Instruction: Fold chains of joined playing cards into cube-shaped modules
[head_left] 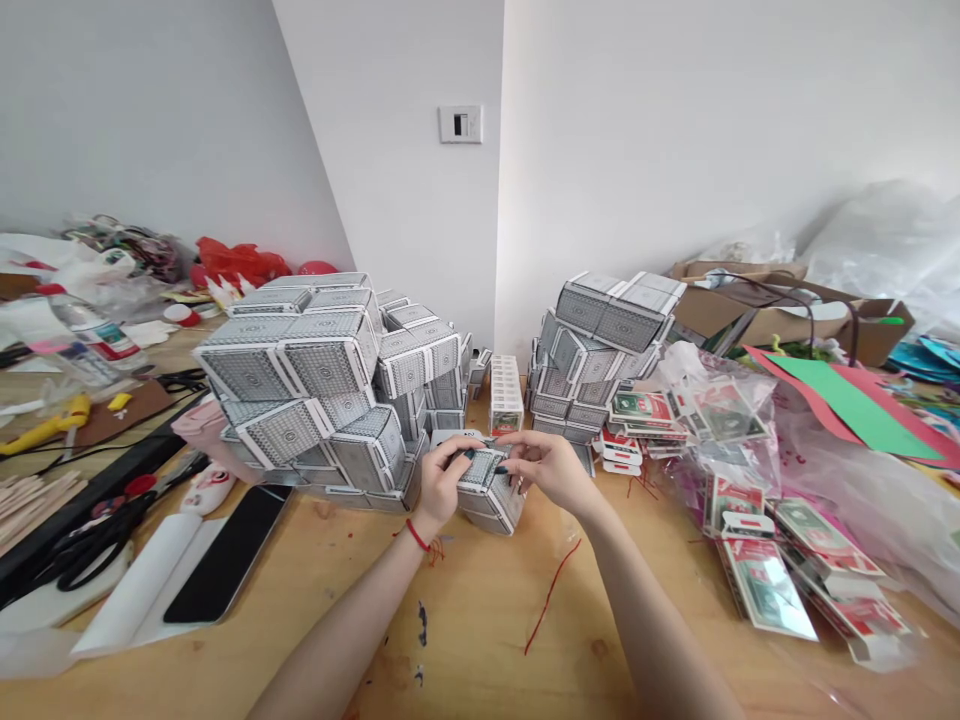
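A small box-shaped block [491, 508] of grey-patterned playing cards stands on the table in front of me. My left hand [442, 485] grips its upper left edge, fingers curled over the top. From the other side my right hand [551, 468] pinches at its top right edge, the thumb close to the left one. Behind, to the left, rises a large stack of similar card blocks [289, 370]. A second stack of card blocks [581, 375] stands to the right. Between the stacks is a narrow white holder [505, 390] with repeated markings on top.
On the left lie a black phone [229, 555], black scissors [105, 535], a yellow glue gun [49, 425] and a plastic bottle [101, 335]. Red-green card boxes [765, 585] and clear plastic wrap spread on the right. A red thread [551, 600] lies in front.
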